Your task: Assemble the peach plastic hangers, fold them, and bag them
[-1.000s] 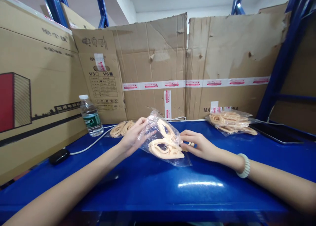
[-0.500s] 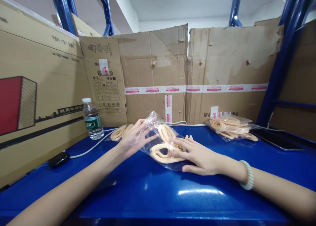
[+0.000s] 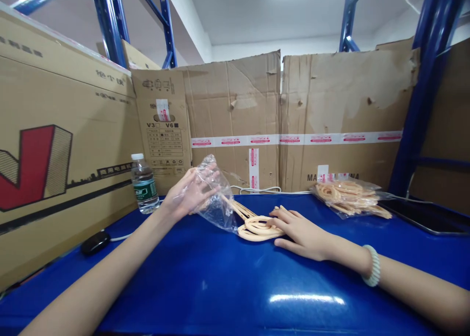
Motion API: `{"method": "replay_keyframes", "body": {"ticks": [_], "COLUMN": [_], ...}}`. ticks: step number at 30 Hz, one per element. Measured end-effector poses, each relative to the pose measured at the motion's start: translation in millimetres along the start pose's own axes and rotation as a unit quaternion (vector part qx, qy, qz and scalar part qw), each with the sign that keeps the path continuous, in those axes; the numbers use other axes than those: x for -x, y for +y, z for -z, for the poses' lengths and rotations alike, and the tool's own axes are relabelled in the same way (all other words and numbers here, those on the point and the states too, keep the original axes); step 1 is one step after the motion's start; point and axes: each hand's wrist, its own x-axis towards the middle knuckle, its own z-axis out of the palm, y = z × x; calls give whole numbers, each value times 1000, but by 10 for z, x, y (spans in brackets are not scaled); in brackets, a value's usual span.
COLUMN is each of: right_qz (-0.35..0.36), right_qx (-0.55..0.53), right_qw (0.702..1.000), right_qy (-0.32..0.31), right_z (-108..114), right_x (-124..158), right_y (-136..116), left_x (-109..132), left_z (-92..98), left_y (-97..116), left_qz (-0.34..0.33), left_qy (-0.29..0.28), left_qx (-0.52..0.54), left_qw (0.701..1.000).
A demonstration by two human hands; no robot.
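A clear plastic bag hangs from my left hand, which is raised over the blue table with the film around its fingers. Beige looped cords lie on the table at the centre, and their left ends still touch the mouth of the bag. My right hand rests on the right side of these cords, its fingers curved over them. A pale coiled band circles the right wrist. Part of another beige bundle is mostly hidden behind my left hand.
Bagged beige cords lie at the back right beside a dark flat device. A water bottle and a black mouse are on the left. Cardboard panels stand behind the blue table, with a white cable along their base.
The bag has moved left and up with my left hand, off most of the cords. The cords now lie bare under my right hand. The view has shifted slightly.
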Motion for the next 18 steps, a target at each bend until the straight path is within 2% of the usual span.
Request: {"method": "replay_keyframes", "body": {"ticks": [4, 6, 8, 9, 12, 14, 18], "right_qz": [-24, -29, -30, -31, -34, -37, -43], "right_qx": [28, 23, 15, 12, 6, 7, 18], "right_qw": [999, 999, 999, 999, 999, 999, 999], "right_qy": [-3, -8, -12, -13, -13, -20, -27], "right_z": [-34, -46, -52, -55, -67, -82, -113], "right_x": [13, 20, 23, 23, 20, 17, 12], "right_y": [46, 49, 43, 39, 41, 50, 54], "left_x": [-53, -108, -175, -207, -287, -319, -340], "left_z": [122, 278, 504, 635, 1031, 1240, 1435], "left_y": [250, 351, 399, 402, 342, 270, 124], "left_qz": [-98, -124, -116, -97, -44, -29, -24], "left_qy": [43, 70, 100, 142, 218, 266, 310], "left_qx": [-34, -78, -137, -277, -412, -497, -653], "left_qw": [994, 987, 979, 946, 884, 825, 691]}}
